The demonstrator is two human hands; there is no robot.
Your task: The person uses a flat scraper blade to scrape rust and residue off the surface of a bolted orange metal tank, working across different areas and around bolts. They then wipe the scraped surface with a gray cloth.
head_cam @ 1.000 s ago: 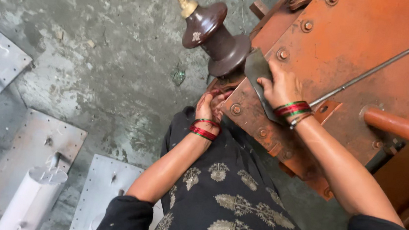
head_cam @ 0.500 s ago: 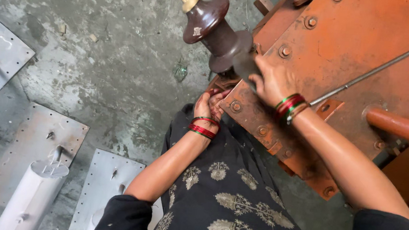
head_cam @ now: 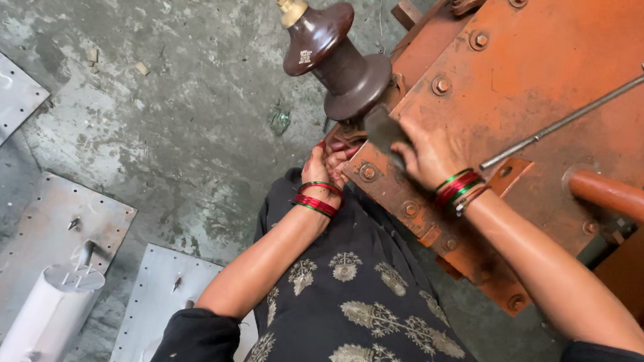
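A brown ribbed insulator (head_cam: 337, 54) with a brass tip sticks out of the orange metal tank lid (head_cam: 548, 77). My right hand (head_cam: 429, 155), with red and green bangles at the wrist, grips a dark flat tool (head_cam: 383, 130) and presses it against the insulator's base. My left hand (head_cam: 325, 166) reaches under the lid's bolted edge just below that base. Its fingers are curled, and what they hold is hidden. My black patterned dress fills the bottom of the view.
A thin steel rod (head_cam: 576, 114) lies across the lid. An orange pipe (head_cam: 630, 204) juts out at the right. Grey perforated metal plates (head_cam: 52, 247) lie on the concrete floor at the left, and a white cylinder (head_cam: 50, 312) stands on one.
My right hand has slid left along the lid with the tool, up to the insulator's base. My left hand has stayed under the edge.
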